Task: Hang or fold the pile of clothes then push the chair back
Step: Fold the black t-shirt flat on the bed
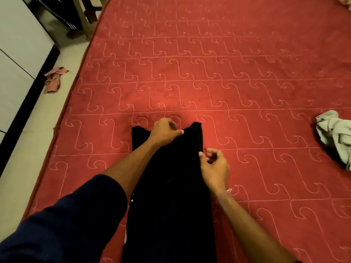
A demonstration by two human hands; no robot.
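Hands pinch black garment (171, 186): left hand (164, 132) at far edge, right hand (214, 166) at side edge.

the black garment (169, 196) runs off the bottom edge, its lower part unseen, and the left hand (165, 132) covers its top middle. the pale green cloth (335, 136) is cut by the right edge. 1 dim chair leg (80, 16) shows at top left, the rest out of view.
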